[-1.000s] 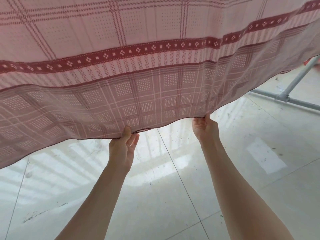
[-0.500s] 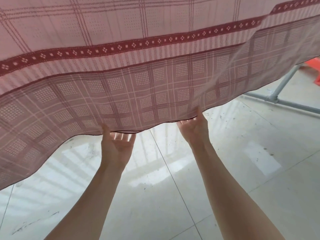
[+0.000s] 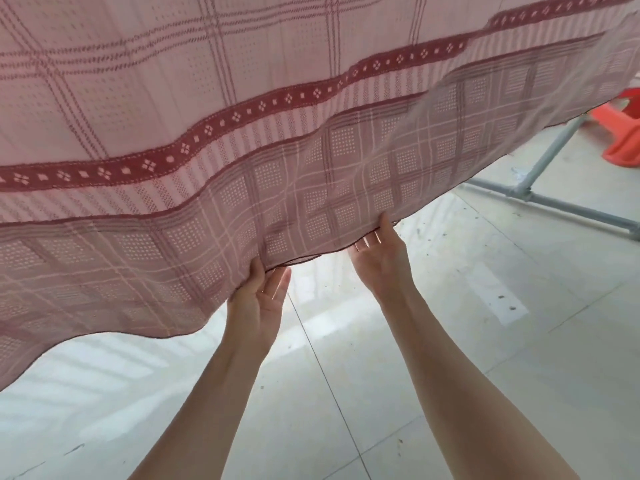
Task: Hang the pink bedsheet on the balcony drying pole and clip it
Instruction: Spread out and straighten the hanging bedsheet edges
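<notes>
The pink checked bedsheet point(image 3: 277, 140), with a dark red patterned band, hangs across the top of the head view; the drying pole it hangs from is out of frame. Both arms reach up to its lower hem. My left hand point(image 3: 258, 299) pinches the hem with its thumb on the front of the cloth, and the other fingers show straight just under the edge. My right hand point(image 3: 379, 258) holds the hem a little to the right, thumb on the front and fingers behind the cloth. Folds radiate from both holds.
Pale glossy floor tiles point(image 3: 346, 393) lie below. At the right, grey metal tubes of a rack base point(image 3: 550, 202) run along the floor with an upright leg point(image 3: 554, 147). A red plastic stool point(image 3: 620, 133) stands behind them at the right edge.
The hands let go of the hem and opened palm-up half a second ago, then shifted right along it and took hold again. The sheet has swung left and billowed.
</notes>
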A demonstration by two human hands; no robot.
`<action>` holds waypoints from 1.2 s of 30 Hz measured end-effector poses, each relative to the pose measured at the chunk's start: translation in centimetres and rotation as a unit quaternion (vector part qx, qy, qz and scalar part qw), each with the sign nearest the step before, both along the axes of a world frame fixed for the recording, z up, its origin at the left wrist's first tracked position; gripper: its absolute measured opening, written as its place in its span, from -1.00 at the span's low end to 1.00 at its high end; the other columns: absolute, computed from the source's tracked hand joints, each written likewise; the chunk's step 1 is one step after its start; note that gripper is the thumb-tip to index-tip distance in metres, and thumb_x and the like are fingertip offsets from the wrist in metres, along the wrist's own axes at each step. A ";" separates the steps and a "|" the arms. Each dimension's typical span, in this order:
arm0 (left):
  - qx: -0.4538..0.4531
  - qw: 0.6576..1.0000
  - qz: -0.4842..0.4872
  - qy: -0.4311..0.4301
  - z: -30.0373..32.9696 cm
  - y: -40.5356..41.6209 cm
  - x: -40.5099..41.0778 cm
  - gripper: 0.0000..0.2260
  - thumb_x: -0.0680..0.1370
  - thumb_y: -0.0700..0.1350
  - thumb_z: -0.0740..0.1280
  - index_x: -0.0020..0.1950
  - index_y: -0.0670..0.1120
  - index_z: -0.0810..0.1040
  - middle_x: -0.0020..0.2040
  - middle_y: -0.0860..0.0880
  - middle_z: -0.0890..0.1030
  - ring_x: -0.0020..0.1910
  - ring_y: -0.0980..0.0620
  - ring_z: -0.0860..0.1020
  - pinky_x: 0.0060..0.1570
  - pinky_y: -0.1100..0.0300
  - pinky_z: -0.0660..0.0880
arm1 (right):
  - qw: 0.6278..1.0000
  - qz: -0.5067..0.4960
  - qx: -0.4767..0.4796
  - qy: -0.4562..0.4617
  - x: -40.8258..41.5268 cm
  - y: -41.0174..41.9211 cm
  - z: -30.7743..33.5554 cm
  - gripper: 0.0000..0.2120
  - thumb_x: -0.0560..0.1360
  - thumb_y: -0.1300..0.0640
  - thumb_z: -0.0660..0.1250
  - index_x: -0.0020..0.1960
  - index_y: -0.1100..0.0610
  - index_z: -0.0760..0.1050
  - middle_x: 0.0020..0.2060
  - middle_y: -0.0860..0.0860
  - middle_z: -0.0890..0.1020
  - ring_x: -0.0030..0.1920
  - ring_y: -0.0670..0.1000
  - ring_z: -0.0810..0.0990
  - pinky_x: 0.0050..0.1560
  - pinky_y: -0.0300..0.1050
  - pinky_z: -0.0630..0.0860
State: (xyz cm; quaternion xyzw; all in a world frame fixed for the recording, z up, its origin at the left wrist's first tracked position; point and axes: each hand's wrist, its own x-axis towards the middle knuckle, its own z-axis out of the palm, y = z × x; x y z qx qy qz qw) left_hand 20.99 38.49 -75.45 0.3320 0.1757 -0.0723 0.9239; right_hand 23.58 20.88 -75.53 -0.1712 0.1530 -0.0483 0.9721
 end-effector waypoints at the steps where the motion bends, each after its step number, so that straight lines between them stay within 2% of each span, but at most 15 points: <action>1: 0.003 1.000 0.004 0.016 0.2 0.5 -0.1 -0.89 0.56 -0.16 0.22 0.00 -0.13 0.52 -0.23 0.01 0.67 -0.13 0.09 0.65 -0.01 0.08 0.51 | 1.000 -0.010 -0.004 0.013 -0.1 -0.2 0.4 -0.83 0.56 0.12 0.24 0.05 0.20 0.52 0.00 0.06 0.60 0.14 0.05 0.56 0.14 0.04 0.50; 4: -0.001 0.998 0.028 0.060 1.3 1.6 -0.2 -0.92 0.56 -0.14 0.24 -0.07 -0.11 0.51 -0.18 0.01 0.62 -0.08 0.09 0.58 0.03 0.09 0.50 | 0.999 -0.023 0.009 0.039 -0.6 -0.5 2.2 -0.84 0.55 0.13 0.26 0.04 0.20 0.53 -0.01 0.06 0.61 0.11 0.05 0.57 0.03 0.03 0.54; 6: -0.010 0.996 0.050 0.076 1.8 2.3 -0.1 -0.93 0.56 -0.16 0.24 -0.09 -0.09 0.50 -0.14 0.01 0.56 -0.09 0.09 0.55 -0.04 0.13 0.52 | 0.997 -0.037 0.006 0.061 -1.0 -0.7 3.0 -0.83 0.54 0.15 0.27 0.08 0.19 0.53 0.01 0.06 0.63 0.09 0.05 0.59 -0.06 0.02 0.56; 10: -0.018 0.996 0.023 0.081 2.1 2.6 0.3 -0.96 0.55 -0.18 0.26 -0.03 -0.08 0.50 -0.08 -0.01 0.57 -0.08 0.08 0.56 -0.08 0.17 0.50 | 0.990 -0.065 -0.045 0.113 -2.0 -1.4 3.7 -0.87 0.55 0.21 0.25 0.06 0.21 0.51 0.00 0.09 0.59 0.06 0.06 0.57 -0.02 -0.02 0.54; 13: -0.026 0.994 0.009 0.107 2.5 1.9 -0.3 -0.97 0.55 -0.21 0.27 -0.07 -0.10 0.49 -0.09 -0.03 0.57 -0.09 0.05 0.56 0.00 0.12 0.49 | 0.984 -0.098 -0.067 0.137 -3.1 -2.3 4.9 -0.91 0.54 0.29 0.23 0.00 0.25 0.50 -0.06 0.09 0.58 -0.03 0.05 0.59 0.01 -0.05 0.53; 16: -0.045 0.989 0.016 0.142 3.3 0.8 -0.7 -0.95 0.56 -0.23 0.26 -0.10 -0.12 0.47 -0.09 -0.06 0.54 -0.07 0.02 0.53 0.09 0.06 0.46 | 0.984 -0.076 -0.084 0.139 -4.2 -3.9 6.1 -0.89 0.52 0.32 0.22 -0.02 0.25 0.52 -0.11 0.09 0.61 -0.14 0.03 0.66 -0.03 -0.05 0.56; 18: -0.065 0.987 0.024 0.147 3.4 -0.3 -0.6 -0.96 0.56 -0.20 0.26 -0.09 -0.12 0.47 -0.08 -0.06 0.52 -0.05 0.02 0.52 0.11 0.06 0.45 | 0.985 -0.052 -0.087 0.142 -4.1 -5.6 6.7 -0.88 0.51 0.32 0.23 -0.03 0.24 0.53 -0.12 0.08 0.62 -0.14 0.02 0.66 -0.06 -0.07 0.56; 21: -0.097 0.988 0.020 0.118 3.4 -3.1 -0.4 -0.94 0.55 -0.11 0.28 0.00 -0.06 0.49 -0.02 -0.01 0.53 0.01 0.06 0.53 0.02 0.08 0.46 | 0.987 -0.028 -0.092 0.129 -3.2 -8.2 6.6 -0.87 0.53 0.31 0.21 0.00 0.24 0.52 -0.13 0.08 0.60 -0.08 0.02 0.61 -0.06 -0.10 0.57; 24: -0.085 0.992 -0.011 0.088 3.2 -8.1 -0.3 -0.90 0.53 -0.08 0.30 0.04 0.00 0.52 0.02 0.02 0.57 0.07 0.05 0.54 0.02 0.05 0.48 | 0.988 0.023 -0.094 0.121 -2.4 -10.3 5.2 -0.88 0.53 0.34 0.20 -0.02 0.26 0.51 -0.15 0.10 0.59 -0.11 0.02 0.59 -0.06 -0.12 0.54; 27: -0.035 0.996 -0.028 0.074 3.2 -14.3 0.2 -0.92 0.53 -0.14 0.30 0.00 -0.03 0.54 0.01 -0.01 0.59 0.10 -0.01 0.55 0.05 0.02 0.47 | 0.987 0.084 -0.098 0.101 -1.6 -12.4 3.6 -0.89 0.51 0.35 0.22 -0.06 0.25 0.52 -0.20 0.09 0.59 -0.18 0.00 0.60 -0.07 -0.13 0.53; 30: -0.019 0.998 0.009 0.054 3.4 -19.4 0.8 -0.95 0.53 -0.16 0.31 -0.05 -0.04 0.55 -0.07 0.01 0.60 0.05 0.01 0.57 0.05 0.06 0.49 | 0.987 0.130 -0.073 0.053 -0.4 -14.7 2.5 -0.89 0.50 0.32 0.25 -0.07 0.23 0.54 -0.23 0.06 0.62 -0.19 -0.01 0.64 -0.03 -0.12 0.53; 34: -0.019 0.996 0.071 0.052 3.2 -22.1 1.1 -0.96 0.51 -0.18 0.33 -0.11 -0.05 0.55 -0.14 0.02 0.58 -0.06 0.07 0.57 0.00 0.10 0.51 | 0.987 0.158 -0.014 -0.002 2.3 -17.3 2.5 -0.85 0.54 0.17 0.26 0.01 0.20 0.57 -0.11 0.05 0.68 0.03 0.03 0.63 0.18 0.00 0.47; 36: 0.006 0.994 0.094 0.056 3.4 -21.9 0.9 -0.95 0.52 -0.18 0.32 -0.11 -0.05 0.55 -0.15 0.03 0.58 -0.07 0.08 0.57 -0.08 0.13 0.51 | 0.987 0.161 -0.007 -0.010 3.5 -18.1 3.0 -0.77 0.58 0.17 0.19 0.10 0.23 0.56 -0.01 0.07 0.68 0.07 0.03 0.62 0.13 -0.03 0.51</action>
